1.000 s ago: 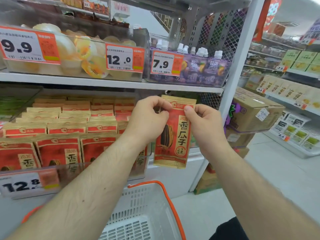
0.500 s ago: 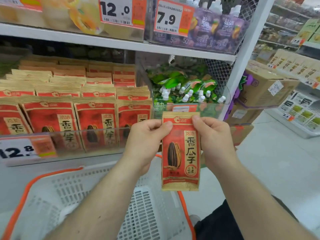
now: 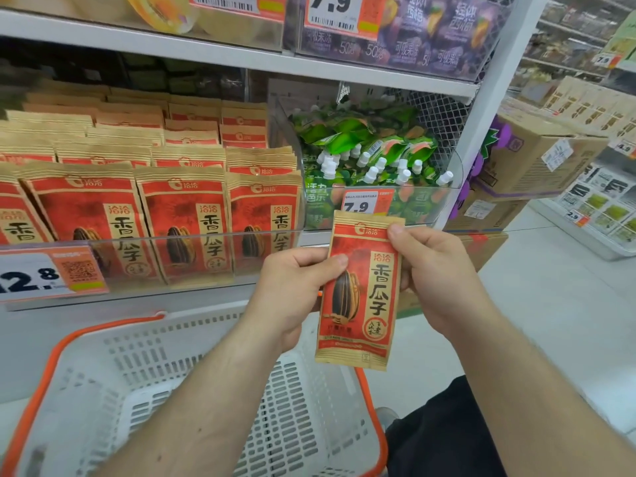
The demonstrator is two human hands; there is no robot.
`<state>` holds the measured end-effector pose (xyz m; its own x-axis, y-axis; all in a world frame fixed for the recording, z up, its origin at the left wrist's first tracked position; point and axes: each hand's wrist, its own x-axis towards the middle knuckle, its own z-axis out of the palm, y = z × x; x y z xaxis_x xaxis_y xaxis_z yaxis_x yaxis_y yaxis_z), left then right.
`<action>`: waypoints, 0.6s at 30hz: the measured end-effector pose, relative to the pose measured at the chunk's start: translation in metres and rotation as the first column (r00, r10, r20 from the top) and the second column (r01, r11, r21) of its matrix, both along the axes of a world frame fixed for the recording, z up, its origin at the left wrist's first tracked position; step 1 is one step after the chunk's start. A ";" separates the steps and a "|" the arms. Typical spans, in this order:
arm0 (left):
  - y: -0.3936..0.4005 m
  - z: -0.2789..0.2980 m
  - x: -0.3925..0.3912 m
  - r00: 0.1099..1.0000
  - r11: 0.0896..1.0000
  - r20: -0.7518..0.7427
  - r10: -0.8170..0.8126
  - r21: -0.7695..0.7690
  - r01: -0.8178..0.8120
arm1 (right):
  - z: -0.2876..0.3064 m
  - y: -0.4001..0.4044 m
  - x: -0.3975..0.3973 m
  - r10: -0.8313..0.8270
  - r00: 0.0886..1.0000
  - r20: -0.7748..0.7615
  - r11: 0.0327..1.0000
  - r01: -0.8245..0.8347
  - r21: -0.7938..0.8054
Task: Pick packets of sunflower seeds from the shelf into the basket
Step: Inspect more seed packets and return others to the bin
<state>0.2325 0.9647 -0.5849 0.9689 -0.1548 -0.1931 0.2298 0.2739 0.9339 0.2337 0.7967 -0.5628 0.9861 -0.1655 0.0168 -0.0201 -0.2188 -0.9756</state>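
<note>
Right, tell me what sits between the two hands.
In the head view, one sunflower seed packet hangs upright between them: the left hand pinches its left edge, the right hand its upper right edge, above the basket.

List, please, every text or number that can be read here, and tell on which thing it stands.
"洽洽" and "香瓜子": red and tan paper seed packet held in both hands, also on the same packets on the shelf.
"12.8": white and orange price tag.
"7.9": price tag on the clear bin of green pouches.
"7.9": upper tag.
"可吸果冻", "50%": purple packs.
Barcodes, small print, far tags: unreadable.
</note>
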 end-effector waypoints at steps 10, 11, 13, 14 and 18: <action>0.002 -0.003 -0.002 0.995 0.991 -0.093 0.047 -0.121 -0.058 | 0.005 -0.006 -0.004 0.185 0.967 -0.173 0.949 -0.222 -0.223; 0.001 -0.004 -0.002 0.994 0.990 -0.101 0.052 -0.128 -0.064 | 0.005 -0.006 -0.003 0.188 0.967 -0.174 0.948 -0.225 -0.226; 0.001 -0.005 -0.001 0.990 0.986 -0.121 0.066 -0.142 -0.083 | 0.006 -0.008 -0.003 0.216 0.954 -0.207 0.940 -0.261 -0.222; 0.000 -0.005 0.000 0.989 0.984 -0.130 0.073 -0.151 -0.093 | 0.007 -0.009 -0.003 0.238 0.941 -0.239 0.930 -0.292 -0.223; 0.000 -0.007 0.003 0.985 0.977 -0.141 0.097 -0.174 -0.121 | 0.007 -0.010 -0.005 0.269 0.912 -0.309 0.885 -0.361 -0.295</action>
